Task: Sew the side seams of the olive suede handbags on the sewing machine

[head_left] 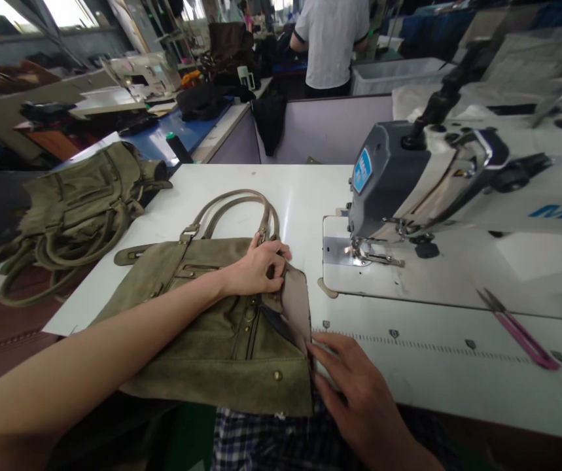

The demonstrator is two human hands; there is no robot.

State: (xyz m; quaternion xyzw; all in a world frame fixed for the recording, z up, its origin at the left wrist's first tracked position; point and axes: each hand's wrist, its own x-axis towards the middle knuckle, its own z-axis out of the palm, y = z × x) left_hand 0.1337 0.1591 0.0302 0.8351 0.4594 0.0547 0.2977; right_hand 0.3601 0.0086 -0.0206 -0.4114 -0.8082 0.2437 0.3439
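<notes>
Bright windows (57, 12) behind a low lilac partition (327, 131)

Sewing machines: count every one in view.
2. The near sewing machine stands at the right, beyond the olive bag; the far sewing machine sits in the background, upper left. Others may be hidden in the blurred clutter behind.

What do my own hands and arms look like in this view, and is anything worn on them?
The left hand and right hand are both bare: no glove, ring or watch shows. The left forearm has no sleeve in view, nor does the short stretch of right wrist. Dark and white checked cloth is visible at the lap.
</notes>
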